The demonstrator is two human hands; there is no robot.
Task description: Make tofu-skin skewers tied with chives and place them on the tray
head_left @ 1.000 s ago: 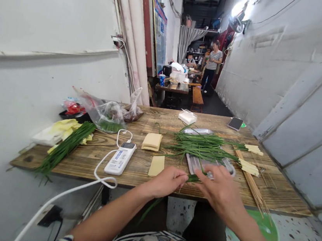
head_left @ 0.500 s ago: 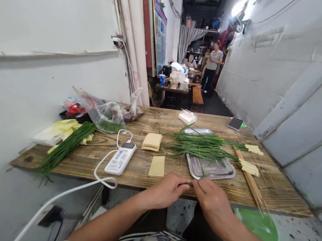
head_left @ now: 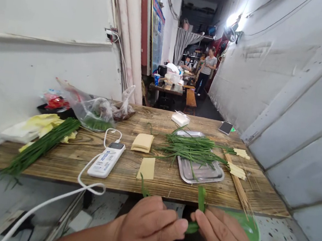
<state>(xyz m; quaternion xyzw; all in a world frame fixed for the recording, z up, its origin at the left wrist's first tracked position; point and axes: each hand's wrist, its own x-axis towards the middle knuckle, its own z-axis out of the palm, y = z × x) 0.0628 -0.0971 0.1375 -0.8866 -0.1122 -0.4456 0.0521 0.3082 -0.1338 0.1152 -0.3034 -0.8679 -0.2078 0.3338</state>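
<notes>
Nearest, the left hand [head_left: 148,224] and right hand [head_left: 223,237] meet fingertip to fingertip below the table edge [head_left: 55,170], both pinching a green chive leaf [head_left: 199,203] that bends up between them. Beyond, a steel tray [head_left: 201,172] holds a few chive stalks, with the chive pile [head_left: 193,148] lying across its far rim. Farther left, a clear plastic bag [head_left: 94,112] holds greens.
</notes>
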